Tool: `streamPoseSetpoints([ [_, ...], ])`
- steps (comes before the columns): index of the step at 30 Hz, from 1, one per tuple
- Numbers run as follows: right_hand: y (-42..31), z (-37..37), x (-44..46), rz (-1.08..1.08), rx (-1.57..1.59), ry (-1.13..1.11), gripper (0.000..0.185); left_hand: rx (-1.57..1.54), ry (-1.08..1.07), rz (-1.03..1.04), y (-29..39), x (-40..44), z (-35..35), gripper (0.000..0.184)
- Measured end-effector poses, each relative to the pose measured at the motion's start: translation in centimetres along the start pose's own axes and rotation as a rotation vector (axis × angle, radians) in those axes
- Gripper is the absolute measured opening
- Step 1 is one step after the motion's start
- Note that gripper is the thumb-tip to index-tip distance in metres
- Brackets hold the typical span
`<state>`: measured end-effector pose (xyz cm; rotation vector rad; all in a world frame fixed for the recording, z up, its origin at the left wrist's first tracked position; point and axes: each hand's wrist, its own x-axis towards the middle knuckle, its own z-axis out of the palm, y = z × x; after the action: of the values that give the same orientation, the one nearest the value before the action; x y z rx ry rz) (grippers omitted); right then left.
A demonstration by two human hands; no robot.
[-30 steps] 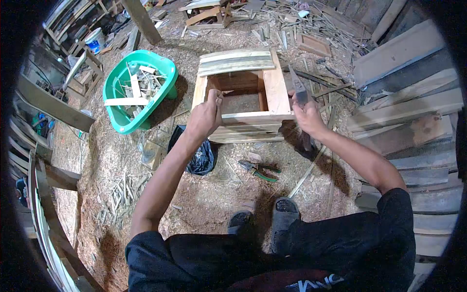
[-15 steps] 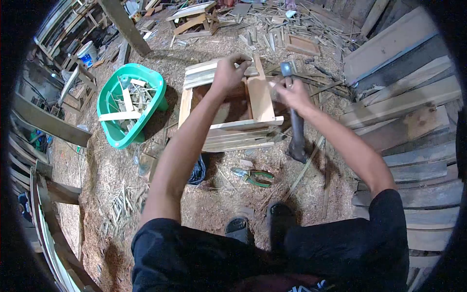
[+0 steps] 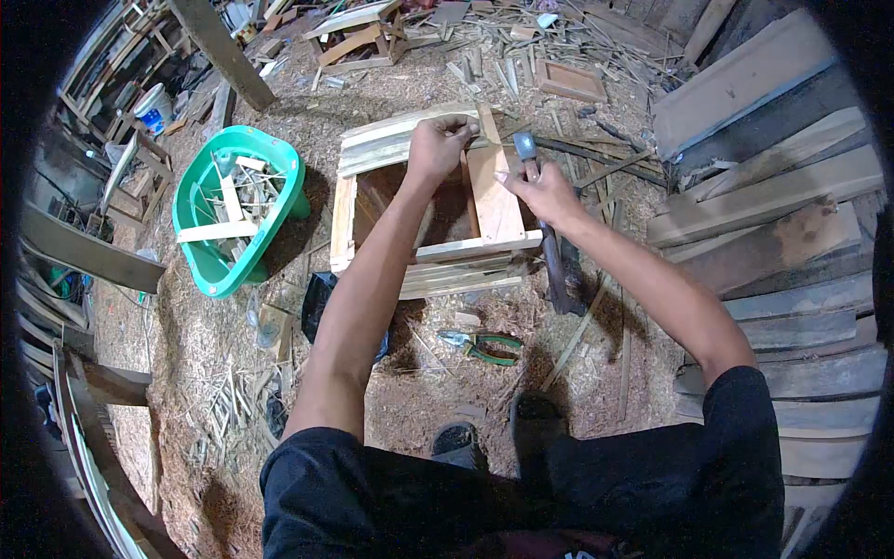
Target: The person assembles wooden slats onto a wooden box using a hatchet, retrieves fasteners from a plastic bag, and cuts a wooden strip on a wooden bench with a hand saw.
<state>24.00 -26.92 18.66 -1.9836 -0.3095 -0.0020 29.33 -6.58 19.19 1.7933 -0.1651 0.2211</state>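
A wooden box frame stands on the ground in front of me, with slats on its sides and part of its top uncovered. Across its right end lies a pale board. My left hand is over the far side of the box, fingertips pinched close to the board's far end; whatever they hold is too small to make out. A hammer is in my right hand, gripped near its metal head, with the handle hanging down beside the box. My right thumb is at the board's right edge.
Green-handled pliers lie on the sawdust near my feet. To the left stands a green plastic tub with wood scraps. Stacked planks line the right side. A small wooden frame and scattered sticks lie farther back.
The view has shifted slightly, moving the box a little left and down in the picture. My right hand and the hammer have come slightly closer to the board. The left hand stays pinched.
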Motion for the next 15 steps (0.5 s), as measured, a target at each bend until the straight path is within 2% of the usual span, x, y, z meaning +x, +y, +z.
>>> streamPoseSetpoints([
  [2,0.0,0.4,-0.6,-0.030,0.027,0.046,0.033,0.060,0.017,-0.006,0.0,-0.2,0.4,0.019],
  [5,-1.1,-0.1,-1.1,0.033,-0.047,-0.006,0.033,0.177,0.046,0.012,0.3,-0.8,0.8,0.020],
  [11,3.4,1.6,0.3,-0.150,0.117,0.052,0.036,0.228,0.050,0.039,-0.3,-0.7,1.0,0.021],
  [15,3.9,1.7,0.5,-0.180,0.064,0.086,0.040,0.279,0.059,0.063,0.0,-0.9,1.0,0.023],
])
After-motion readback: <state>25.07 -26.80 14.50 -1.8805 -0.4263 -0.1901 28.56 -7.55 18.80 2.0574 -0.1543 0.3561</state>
